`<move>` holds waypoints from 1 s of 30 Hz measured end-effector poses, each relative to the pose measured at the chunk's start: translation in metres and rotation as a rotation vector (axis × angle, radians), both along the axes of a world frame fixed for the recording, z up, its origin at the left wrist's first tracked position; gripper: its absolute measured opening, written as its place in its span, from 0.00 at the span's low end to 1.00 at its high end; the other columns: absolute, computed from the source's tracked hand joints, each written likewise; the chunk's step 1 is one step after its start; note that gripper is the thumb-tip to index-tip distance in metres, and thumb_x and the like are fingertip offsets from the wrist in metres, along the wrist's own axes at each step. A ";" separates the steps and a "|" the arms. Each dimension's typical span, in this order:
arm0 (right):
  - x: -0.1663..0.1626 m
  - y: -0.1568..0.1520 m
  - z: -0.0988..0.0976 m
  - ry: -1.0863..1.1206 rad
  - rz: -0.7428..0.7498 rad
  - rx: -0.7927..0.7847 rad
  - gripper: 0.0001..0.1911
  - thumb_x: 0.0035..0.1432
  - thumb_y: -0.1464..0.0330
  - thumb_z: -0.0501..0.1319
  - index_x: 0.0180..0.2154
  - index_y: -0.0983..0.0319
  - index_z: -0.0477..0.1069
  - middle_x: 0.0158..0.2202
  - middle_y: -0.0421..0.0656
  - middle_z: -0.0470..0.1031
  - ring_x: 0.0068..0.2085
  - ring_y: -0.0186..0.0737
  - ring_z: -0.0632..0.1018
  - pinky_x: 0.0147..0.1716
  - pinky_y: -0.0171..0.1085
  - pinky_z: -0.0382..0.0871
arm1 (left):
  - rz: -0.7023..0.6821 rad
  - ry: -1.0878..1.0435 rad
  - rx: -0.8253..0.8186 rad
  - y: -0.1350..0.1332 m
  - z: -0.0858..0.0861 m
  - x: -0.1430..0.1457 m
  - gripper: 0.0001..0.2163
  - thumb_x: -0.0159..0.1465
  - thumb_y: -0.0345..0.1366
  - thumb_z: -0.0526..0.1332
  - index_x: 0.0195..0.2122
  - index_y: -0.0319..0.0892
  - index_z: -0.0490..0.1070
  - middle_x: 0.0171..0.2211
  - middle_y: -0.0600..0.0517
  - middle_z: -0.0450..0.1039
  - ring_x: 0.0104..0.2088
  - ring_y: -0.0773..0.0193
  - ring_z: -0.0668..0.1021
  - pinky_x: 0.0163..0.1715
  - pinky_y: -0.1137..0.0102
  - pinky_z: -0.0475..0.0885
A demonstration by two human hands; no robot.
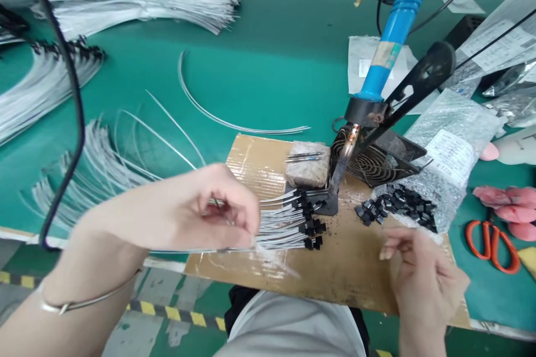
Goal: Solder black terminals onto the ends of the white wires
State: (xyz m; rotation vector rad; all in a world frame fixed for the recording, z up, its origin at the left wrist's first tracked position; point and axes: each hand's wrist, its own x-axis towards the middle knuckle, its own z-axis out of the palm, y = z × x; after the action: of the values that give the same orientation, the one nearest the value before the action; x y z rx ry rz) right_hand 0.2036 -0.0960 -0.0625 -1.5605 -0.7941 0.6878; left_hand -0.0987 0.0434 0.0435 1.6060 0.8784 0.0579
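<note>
My left hand [221, 212] hangs over the cardboard with its fingers closed in a pinch. A thin pale wire, blurred near the fingertips, seems to be held there. Beside and beneath it lies a row of white wires [276, 228] tipped with black connectors [310, 227]. My right hand [422, 276] is over the right part of the cardboard, fingers curled together; what they hold, if anything, is hidden. Just beyond it is a pile of loose black connector housings [400, 204], partly spilling from a clear bag [444, 145].
A blue-handled soldering iron [383, 61] slants down in its stand, its tip near a worn block [310, 170]. Orange-handled scissors [492, 245] lie at right. Wire bundles [142, 8] cover the left and back. A black cable [69, 67] hangs at left. Cardboard [347, 273] covers the front.
</note>
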 end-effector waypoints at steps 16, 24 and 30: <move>-0.053 0.006 0.013 0.057 0.568 -0.046 0.11 0.66 0.70 0.69 0.29 0.58 0.78 0.26 0.35 0.73 0.25 0.28 0.69 0.25 0.31 0.60 | 0.321 -0.056 0.001 -0.042 -0.040 0.038 0.10 0.65 0.39 0.64 0.29 0.40 0.80 0.23 0.53 0.75 0.24 0.67 0.72 0.24 0.75 0.67; -0.056 0.007 0.004 0.284 0.573 -0.153 0.11 0.65 0.64 0.72 0.29 0.59 0.79 0.26 0.35 0.73 0.22 0.27 0.66 0.21 0.32 0.55 | 0.262 -0.088 0.004 -0.047 -0.047 0.047 0.11 0.66 0.37 0.62 0.28 0.39 0.77 0.23 0.54 0.72 0.23 0.69 0.67 0.23 0.74 0.61; -0.049 0.009 0.013 0.228 0.654 -0.141 0.15 0.68 0.63 0.69 0.28 0.60 0.76 0.27 0.37 0.70 0.24 0.30 0.66 0.22 0.34 0.55 | 0.211 -0.006 0.092 -0.052 -0.046 0.050 0.10 0.69 0.37 0.61 0.31 0.41 0.78 0.25 0.53 0.76 0.25 0.66 0.70 0.25 0.72 0.63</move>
State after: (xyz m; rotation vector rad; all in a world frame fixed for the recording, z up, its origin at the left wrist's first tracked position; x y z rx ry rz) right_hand 0.1543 -0.0869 -0.0500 -1.3034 -1.1092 1.3947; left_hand -0.0489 -0.0091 -0.0030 1.5920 1.0513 0.2545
